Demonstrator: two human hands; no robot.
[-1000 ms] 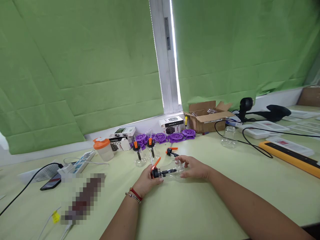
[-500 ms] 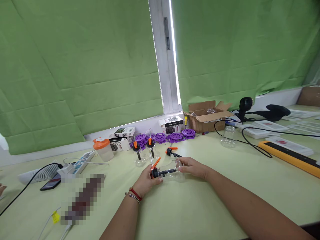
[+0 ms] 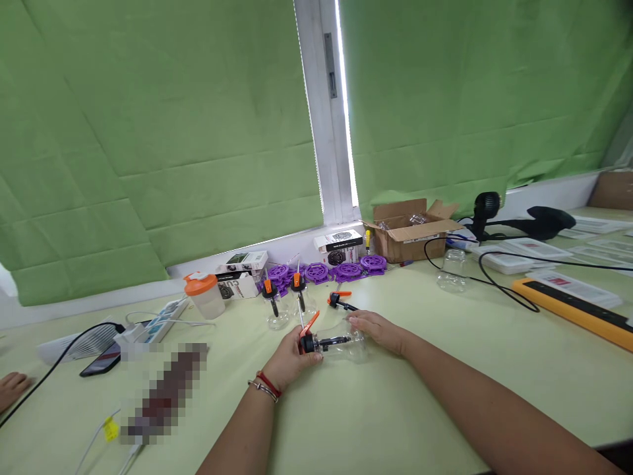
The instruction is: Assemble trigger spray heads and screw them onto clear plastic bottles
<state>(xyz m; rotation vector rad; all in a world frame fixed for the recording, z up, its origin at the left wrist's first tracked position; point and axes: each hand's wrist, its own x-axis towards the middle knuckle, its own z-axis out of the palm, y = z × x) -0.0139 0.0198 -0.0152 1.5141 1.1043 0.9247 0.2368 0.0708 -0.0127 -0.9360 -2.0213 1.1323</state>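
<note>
a: left hand [image 3: 289, 356] first. holding what?

b: clear bottle [image 3: 352, 351], by its black cap [image 3: 307, 343]. lying on its side, abt mid-table, just above or on the table [image 3: 370, 422], can't tell. fingers curled behind, thumb in front, closed round the cap.

a: why by that end?

b: prob bc of the good grip there. orange lever [image 3: 310, 323] sticking up clear of the thumb, black stem [image 3: 333, 342] running inside toward the base. clear wall left uncovered, so easy to see in.

a: & right hand [image 3: 380, 331]?

b: at the base end. fingers nearly straight, close together, laid along the upper far edge, not wrapped round. light hold or mere touch, can't tell; thumb hidden. placed there prob to steady the free end.

a: just beyond?

b: loose head [image 3: 335, 300] on the table, tube toward the right hand. behind the left hand, upright bottle [image 3: 277, 321] & its twin [image 3: 309, 307], both w/ heads on, prob set back for elbow room.

a: further off?

b: purple parts [image 3: 349, 270] in a row at the back, prob parked out of the way. open carton [image 3: 410, 249] to their right. shaker cup [image 3: 208, 303] over left. far left edge: another person's hand [image 3: 13, 389], well apart.
</note>
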